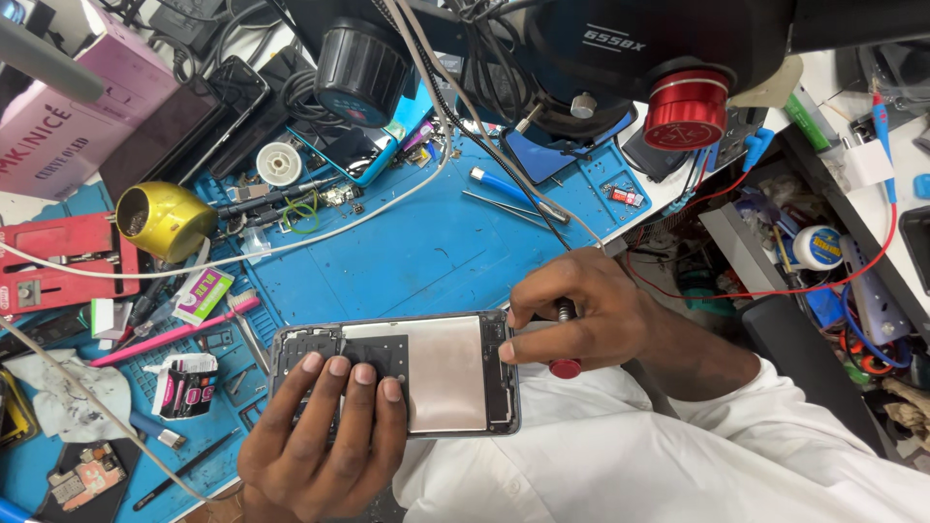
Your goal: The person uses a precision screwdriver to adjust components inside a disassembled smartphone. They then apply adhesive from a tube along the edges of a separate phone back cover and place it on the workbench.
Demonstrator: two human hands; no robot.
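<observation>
Left hand [325, 436] presses its fingertips flat on the opened phone [426, 373], while right hand [572, 310] grips a red-capped screwdriver [563, 339] at the phone's right edge.

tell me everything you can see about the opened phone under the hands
The opened phone lies flat, back cover off, lengthwise across the blue mat's near edge. A grey metal frame surrounds a large silvery plate, with dark shielding at its left end. The left hand presses fingers on that dark part; the right hand holds a red-capped screwdriver at its right end.
</observation>
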